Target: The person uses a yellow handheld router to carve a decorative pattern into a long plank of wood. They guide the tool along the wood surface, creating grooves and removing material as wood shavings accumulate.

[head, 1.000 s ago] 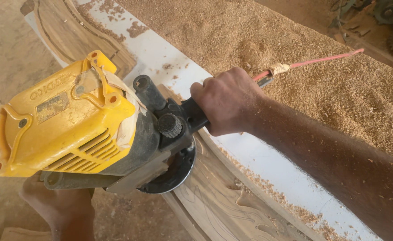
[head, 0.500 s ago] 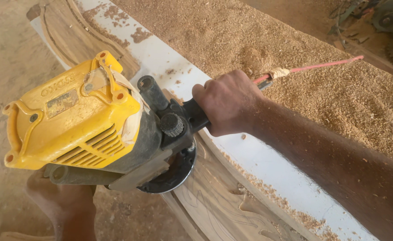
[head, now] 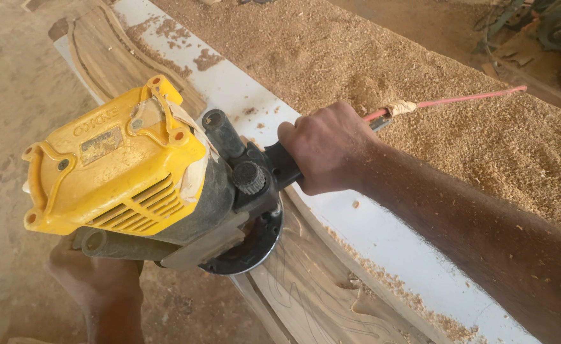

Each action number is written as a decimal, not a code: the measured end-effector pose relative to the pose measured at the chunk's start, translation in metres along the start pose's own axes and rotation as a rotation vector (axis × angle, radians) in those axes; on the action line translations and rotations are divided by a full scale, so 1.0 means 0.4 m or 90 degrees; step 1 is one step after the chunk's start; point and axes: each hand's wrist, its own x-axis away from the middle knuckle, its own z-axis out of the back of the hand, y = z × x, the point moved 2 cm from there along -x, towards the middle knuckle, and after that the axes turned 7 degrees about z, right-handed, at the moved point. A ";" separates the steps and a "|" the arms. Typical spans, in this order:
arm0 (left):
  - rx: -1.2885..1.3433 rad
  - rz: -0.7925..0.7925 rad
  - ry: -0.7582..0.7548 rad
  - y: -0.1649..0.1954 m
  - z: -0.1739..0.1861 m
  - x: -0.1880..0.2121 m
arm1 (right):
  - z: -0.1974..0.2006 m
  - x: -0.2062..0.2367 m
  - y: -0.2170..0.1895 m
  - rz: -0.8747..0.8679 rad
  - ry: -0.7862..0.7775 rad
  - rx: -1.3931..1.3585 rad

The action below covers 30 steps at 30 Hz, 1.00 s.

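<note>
A yellow and black wood router (head: 134, 178) stands on a carved wooden board (head: 312, 293) that runs diagonally across the view. My right hand (head: 328, 150) is closed around the router's black side handle on the right. My left hand (head: 99, 280) reaches under the yellow housing on the near left and grips the other handle, mostly hidden by the tool. The round black base (head: 248, 245) rests on the board's carved edge. A red power cord (head: 459, 99) leads off behind my right hand.
A white strip of board (head: 382, 236) lies alongside the carved piece. Thick sawdust (head: 421, 83) covers the surface beyond it. Dark machine parts (head: 554, 32) sit at the top right. Dusty floor (head: 13, 114) lies to the left.
The router has moved slightly along the board toward the far end, both hands travelling with it. The grips are unchanged.
</note>
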 end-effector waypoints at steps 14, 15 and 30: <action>0.017 0.032 0.007 -0.004 -0.030 -0.026 | -0.006 -0.017 0.013 -0.046 -0.074 -0.009; 0.001 0.024 0.010 -0.004 -0.032 -0.029 | -0.007 -0.017 0.015 -0.049 -0.079 -0.007; -0.057 0.071 0.040 0.007 -0.067 -0.038 | -0.013 -0.014 0.039 -0.064 -0.097 0.003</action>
